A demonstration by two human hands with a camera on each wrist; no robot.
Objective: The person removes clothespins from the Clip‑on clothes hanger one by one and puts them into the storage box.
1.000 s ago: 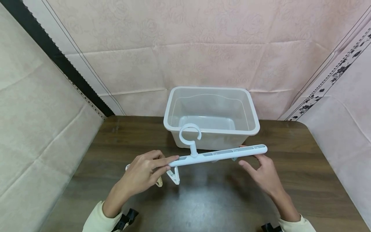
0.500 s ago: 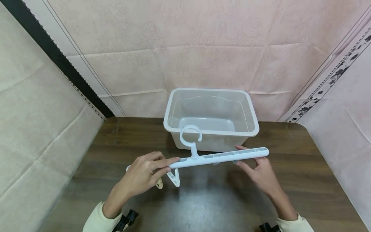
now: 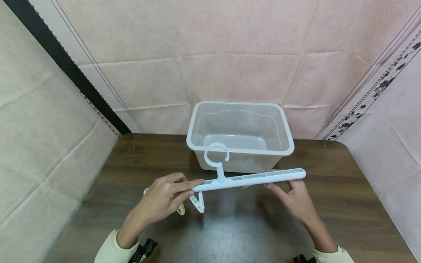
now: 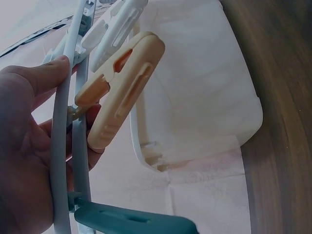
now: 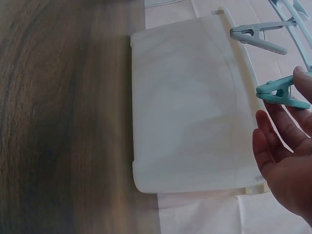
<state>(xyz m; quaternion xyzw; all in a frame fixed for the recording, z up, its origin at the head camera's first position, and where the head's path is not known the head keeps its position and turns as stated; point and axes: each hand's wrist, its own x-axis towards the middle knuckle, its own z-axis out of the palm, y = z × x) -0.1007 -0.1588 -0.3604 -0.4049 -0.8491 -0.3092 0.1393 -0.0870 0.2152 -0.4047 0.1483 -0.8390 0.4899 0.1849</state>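
Note:
In the head view, a white plastic clip hanger (image 3: 250, 179) is held over the table, its hook upward. My left hand (image 3: 162, 197) grips the bar near its left end. My right hand (image 3: 297, 201) is at the right end, where thumb and fingers pinch a light teal clip (image 5: 282, 93) hanging from the bar. A grey-looking clip (image 5: 258, 35) hangs further along. Close to my left hand hang a beige clip (image 4: 124, 87), a white clip (image 4: 117, 31) and a dark teal clip (image 4: 136, 220). My left palm is partly hidden behind the bar.
A whitish plastic bin (image 3: 241, 150) stands at the back of the brown wooden table (image 3: 223, 233), behind the hanger. Patterned pale cloth (image 3: 230, 73) hangs behind the table and along both sides.
My right hand has closed in on the clip under the bar's right end, its thumb now nearer the fingers. The hanger's right end has shifted slightly lower in view. My left hand keeps its grip.

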